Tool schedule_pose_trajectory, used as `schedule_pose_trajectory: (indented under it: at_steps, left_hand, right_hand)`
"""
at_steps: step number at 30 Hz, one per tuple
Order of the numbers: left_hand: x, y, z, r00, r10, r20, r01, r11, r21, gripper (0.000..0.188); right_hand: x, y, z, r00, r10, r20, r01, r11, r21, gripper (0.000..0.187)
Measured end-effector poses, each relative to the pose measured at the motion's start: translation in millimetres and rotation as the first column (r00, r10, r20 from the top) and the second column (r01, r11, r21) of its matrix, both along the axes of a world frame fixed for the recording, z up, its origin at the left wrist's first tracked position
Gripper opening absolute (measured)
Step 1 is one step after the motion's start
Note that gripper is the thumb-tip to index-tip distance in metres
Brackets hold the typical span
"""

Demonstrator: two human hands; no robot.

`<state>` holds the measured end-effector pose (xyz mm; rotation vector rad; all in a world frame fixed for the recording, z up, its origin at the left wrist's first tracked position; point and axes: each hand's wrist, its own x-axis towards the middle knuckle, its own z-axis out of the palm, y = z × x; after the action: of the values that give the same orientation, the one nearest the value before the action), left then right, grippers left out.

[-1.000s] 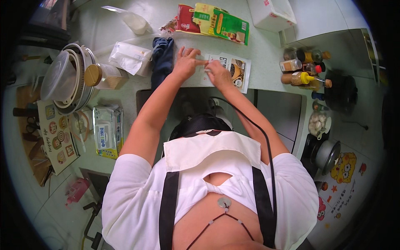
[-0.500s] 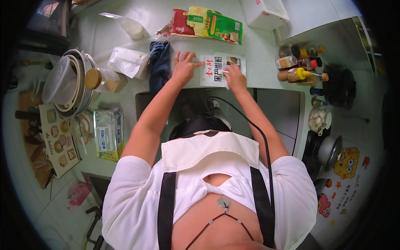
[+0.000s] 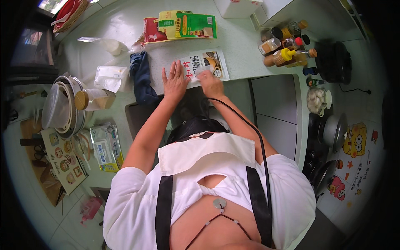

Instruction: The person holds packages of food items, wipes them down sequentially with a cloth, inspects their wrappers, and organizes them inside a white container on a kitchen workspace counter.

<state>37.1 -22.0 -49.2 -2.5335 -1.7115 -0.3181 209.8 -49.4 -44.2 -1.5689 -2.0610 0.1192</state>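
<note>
A white seasoning packet with a dark picture and red and black print lies flat near the counter's front edge. My left hand rests with outstretched fingers at the packet's left end, holding nothing. In my closed right hand is a white tissue, pressed to the packet's lower middle and hiding part of its print. Left of my left hand lies a dark blue cloth. Farther back, a green and yellow packet overlaps a red packet.
Seasoning bottles cluster at right, near a jar of garlic. On the left are a tissue pack, a wooden-lidded jar, stacked bowls and a wipes pack. A black cable crosses my right forearm.
The view has shifted, moving the counter things leftward. My right hand with the tissue has gone from the packet's right part toward its middle, closer to my left hand.
</note>
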Motion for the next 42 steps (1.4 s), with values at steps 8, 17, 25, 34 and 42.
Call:
schedule_pose_trajectory:
  at_steps: [8, 17, 25, 34, 42]
  left_hand:
    - [0.5, -2.8, -8.2, 1.0, -0.011, -0.013, 0.012, 1.0, 0.01, 0.059]
    - [-1.4, -4.4, -6.8, 1.0, 0.0, -0.002, 0.0, 1.0, -0.022, 0.058]
    - [1.4, -4.0, -5.0, 1.0, 0.001, -0.024, -0.001, 1.0, 0.006, 0.056]
    - [-0.2, -0.3, 2.1, 1.0, 0.007, -0.02, -0.007, 1.0, -0.028, 0.056]
    - [-0.8, -3.6, -10.1, 1.0, -0.004, -0.002, 0.004, 1.0, -0.007, 0.059]
  right_hand:
    - [117.2, 15.3, -3.0, 0.881, -0.459, -0.118, 0.45, 0.888, -0.097, 0.013]
    - [64.1, 8.5, 3.6, 0.982, -0.136, -0.132, 0.133, 0.991, -0.032, 0.011]
    - [142.0, 44.8, 3.0, 0.943, -0.322, 0.081, 0.325, 0.945, -0.033, 0.014]
    - [114.0, 8.2, 1.3, 0.998, 0.052, -0.044, -0.053, 0.998, -0.016, 0.015]
    - [134.6, 13.0, 33.2, 0.996, 0.028, -0.083, -0.035, 0.996, -0.084, 0.013]
